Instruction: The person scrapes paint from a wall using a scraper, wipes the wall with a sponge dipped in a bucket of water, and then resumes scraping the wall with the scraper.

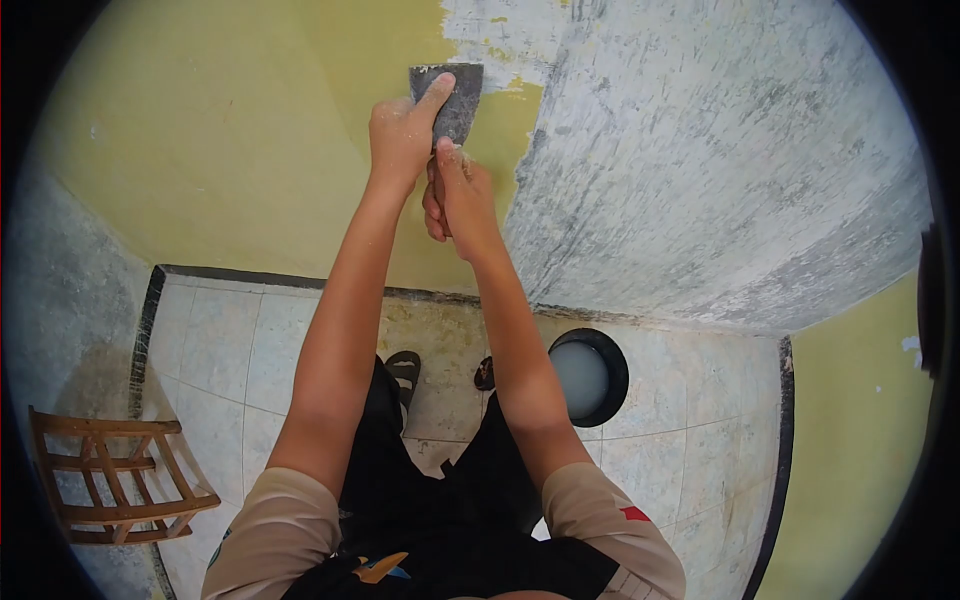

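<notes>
A wide, dark-bladed scraper (pixel 459 112) rests with its blade edge near the boundary between yellow paint and a scraped white patch on the wall (pixel 250 120). My right hand (pixel 464 198) is closed around its handle, which is mostly hidden inside the fist, with the thumb pointing up toward the blade. Higher up, my left hand (pixel 402 135) presses its thumb on the blade's face, and its other fingers are out of sight. Pale dust marks both hands.
A black bucket (pixel 617 375) of cloudy liquid stands on the tiled floor (pixel 650 400), right of my feet. At lower left is a wooden slatted rack or chair (pixel 120 485). Bare grey-white wall (pixel 700 150) spreads to the right. Paint residue dirties the floor by the wall.
</notes>
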Demonstrator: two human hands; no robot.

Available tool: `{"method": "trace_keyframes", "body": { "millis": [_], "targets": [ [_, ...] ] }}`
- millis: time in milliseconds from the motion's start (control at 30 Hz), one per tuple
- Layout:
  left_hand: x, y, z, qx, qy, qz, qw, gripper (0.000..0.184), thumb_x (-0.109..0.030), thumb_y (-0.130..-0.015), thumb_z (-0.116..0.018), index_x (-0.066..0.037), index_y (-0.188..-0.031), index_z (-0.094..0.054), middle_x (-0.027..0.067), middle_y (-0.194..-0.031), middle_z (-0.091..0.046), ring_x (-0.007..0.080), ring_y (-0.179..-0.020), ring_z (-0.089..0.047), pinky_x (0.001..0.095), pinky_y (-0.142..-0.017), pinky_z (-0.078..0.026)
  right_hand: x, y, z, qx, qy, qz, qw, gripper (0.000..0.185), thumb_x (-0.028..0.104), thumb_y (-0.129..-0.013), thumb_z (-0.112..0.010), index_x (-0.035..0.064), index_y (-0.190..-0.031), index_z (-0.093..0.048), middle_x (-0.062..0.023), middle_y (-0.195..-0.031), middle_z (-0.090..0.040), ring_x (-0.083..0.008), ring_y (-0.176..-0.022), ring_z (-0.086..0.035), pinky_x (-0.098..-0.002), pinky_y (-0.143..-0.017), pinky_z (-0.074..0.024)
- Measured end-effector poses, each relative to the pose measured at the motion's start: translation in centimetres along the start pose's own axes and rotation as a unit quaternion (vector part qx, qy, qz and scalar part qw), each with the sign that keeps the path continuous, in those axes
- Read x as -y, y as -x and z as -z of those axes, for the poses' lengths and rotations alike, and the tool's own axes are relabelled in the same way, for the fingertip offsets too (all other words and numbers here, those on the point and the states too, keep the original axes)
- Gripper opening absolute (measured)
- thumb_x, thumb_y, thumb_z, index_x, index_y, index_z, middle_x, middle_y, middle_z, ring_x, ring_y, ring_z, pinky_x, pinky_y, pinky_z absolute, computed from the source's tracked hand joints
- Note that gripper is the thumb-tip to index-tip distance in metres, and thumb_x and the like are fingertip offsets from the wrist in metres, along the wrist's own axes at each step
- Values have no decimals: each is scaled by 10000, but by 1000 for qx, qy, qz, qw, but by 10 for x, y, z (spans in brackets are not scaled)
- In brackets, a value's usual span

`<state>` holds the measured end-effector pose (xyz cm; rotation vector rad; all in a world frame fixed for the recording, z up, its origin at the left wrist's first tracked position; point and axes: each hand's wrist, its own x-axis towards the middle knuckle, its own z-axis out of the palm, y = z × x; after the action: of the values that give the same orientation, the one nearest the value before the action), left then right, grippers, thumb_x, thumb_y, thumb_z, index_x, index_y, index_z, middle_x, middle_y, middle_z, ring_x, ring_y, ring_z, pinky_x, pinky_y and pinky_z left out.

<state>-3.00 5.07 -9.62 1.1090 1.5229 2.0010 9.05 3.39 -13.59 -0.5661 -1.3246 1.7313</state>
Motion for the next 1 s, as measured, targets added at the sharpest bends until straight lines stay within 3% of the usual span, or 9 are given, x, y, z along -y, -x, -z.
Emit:
{"method": "trace_keyframes", "body": {
  "millis": [167, 433, 700, 867, 1000],
  "targets": [
    [-26, -15, -10, -1, 25, -16, 1000, 658, -473, -882, -816, 62, -581, -580, 57, -550, -529, 154, -560, -467, 396, -554, -404, 20, -13, -8, -4, 17, 53, 998, 506, 510, -1092, -500, 74, -838, -523, -24, -522, -412, -121, -355, -379, -287, -330, -264],
    [-4, -1, -5, 2, -12, -87, 996, 661, -458, -906, -798, 76, -598, -561, 83, -527, -479, 150, -547, -454, 403, -543, -400, 0, -6, 1, -7, 10, 43, 999, 506, 501, -1092, -498, 70, -829, -530, -17, -520, -408, -122, -364, -386, -284, -334, -265],
    [-37, 5, -15, 23, 24, -12, 999, 613, -457, -924, -782, 56, -623, -633, 14, -557, -552, 111, -543, -478, 358, -511, -399, 30, -1, 16, 22, 10, 24, 999, 480, 484, -1090, -522, 51, -882, -548, -36, -538, -458, -132, -385, -432, -298, -349, -281],
    [22, 32, -11, 110, -9, -71, 991, 611, -463, -931, -770, 40, -614, -628, 8, -528, -521, 91, -544, -474, 348, -503, -397, -39, 49, 58, 48, -87, -18, 995, 499, 536, -1084, -506, 42, -1047, -574, -44, -639, -531, -134, -432, -459, -283, -413, -327],
    [39, 69, -7, 207, -109, 10, 972, 637, -475, -933, -765, 40, -599, -595, 8, -515, -494, 89, -526, -458, 350, -482, -378, -95, 119, 78, -25, -142, -35, 989, 496, 519, -1090, -508, 36, -1157, -593, -38, -697, -561, -129, -470, -479, -284, -443, -359]
  ]
}}
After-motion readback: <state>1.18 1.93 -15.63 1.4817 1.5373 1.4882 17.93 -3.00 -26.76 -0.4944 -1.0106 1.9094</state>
